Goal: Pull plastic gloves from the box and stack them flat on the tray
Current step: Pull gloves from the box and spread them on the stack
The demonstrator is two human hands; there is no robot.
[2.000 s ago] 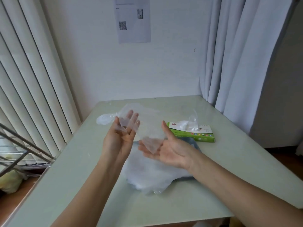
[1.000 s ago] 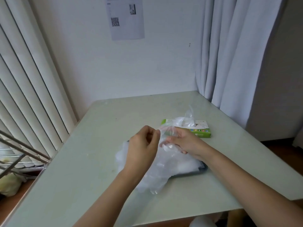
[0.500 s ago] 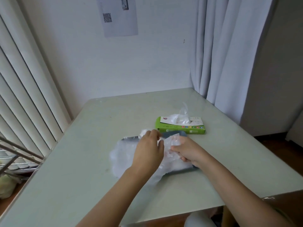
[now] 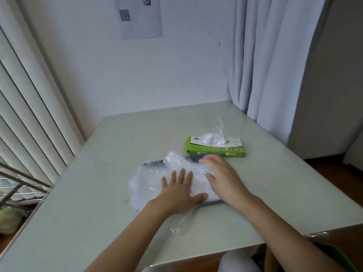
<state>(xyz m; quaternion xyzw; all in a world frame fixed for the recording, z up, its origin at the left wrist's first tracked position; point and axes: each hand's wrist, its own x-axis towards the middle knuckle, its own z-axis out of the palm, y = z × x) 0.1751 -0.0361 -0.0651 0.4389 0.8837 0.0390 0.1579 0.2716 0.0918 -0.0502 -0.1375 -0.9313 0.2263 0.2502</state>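
Hands: both lie palm down on the stack of plastic gloves (image 4: pixel 149 181). The left hand (image 4: pixel 179 190) is flat with its fingers straight and slightly spread, thumb out to the right, pressing on the near middle of the stack. The right hand (image 4: pixel 222 175) is also flat, with its fingers extended toward the far rim of the tray (image 4: pixel 155 162). Its fingertips are blurred, so their exact contact cannot be told. Neither hand pinches or grips anything.

Gloves: the clear, crinkled stack covers most of the dark grey tray. Only a strip of far rim and a strip of near rim by the right wrist show. The stack overhangs the tray on the left, and a loose piece trails onto the table (image 4: pixel 98 193) toward the near edge.

Box: the green box (image 4: pixel 216 152) lies flat just beyond the tray, close to the right fingertips. One glove (image 4: pixel 215 137) stands up out of its top opening.

Surroundings: the pale table stands in a corner. Vertical blinds (image 4: pixel 29 95) are on the left and a light curtain (image 4: pixel 275 65) on the right. A paper sheet (image 4: pixel 139 16) with a printed code is fixed to the wall behind.
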